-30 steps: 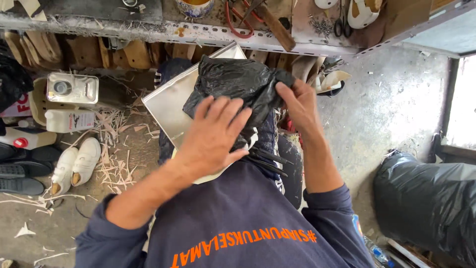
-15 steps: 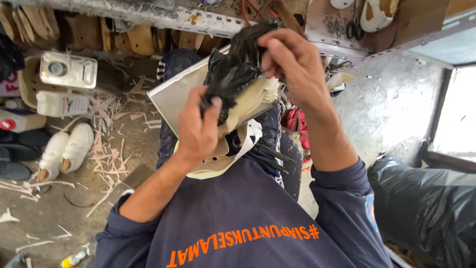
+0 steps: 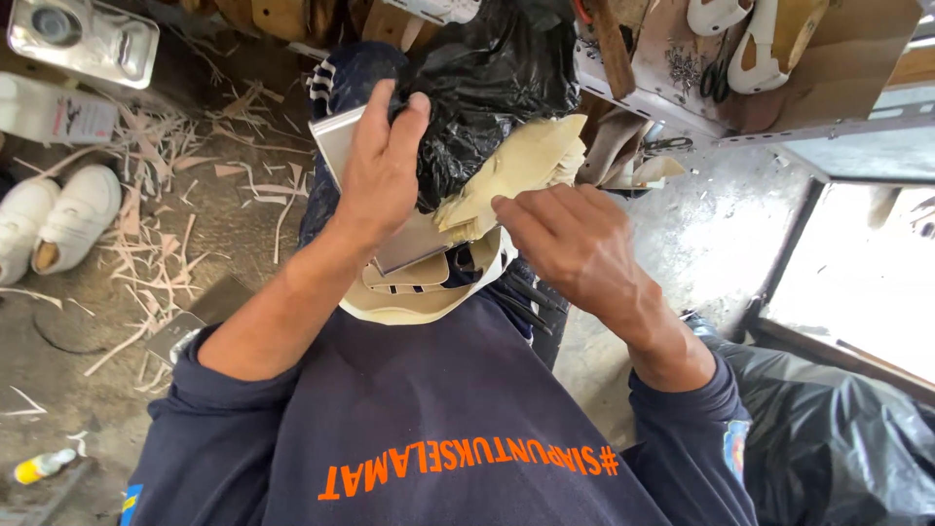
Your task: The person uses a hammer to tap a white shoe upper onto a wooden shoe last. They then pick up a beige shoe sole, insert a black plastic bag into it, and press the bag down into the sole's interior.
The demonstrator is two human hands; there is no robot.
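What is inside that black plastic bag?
Pale tan leather pieces stick out of the black plastic bag, with the right hand at their lower end. Whatever lies deeper inside is covered by the plastic.

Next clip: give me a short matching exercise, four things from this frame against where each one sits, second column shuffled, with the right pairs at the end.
Things
1. black plastic bag
2. pale tan leather piece
3. white shoes
4. small yellow-capped bottle

Places
A. on the floor at the far left, beside the shavings
B. pinched by the right hand, coming out of the bag
C. on the lap, with the left hand pressing on it
D. on the floor at the lower left corner

Pairs: 1-C, 2-B, 3-A, 4-D
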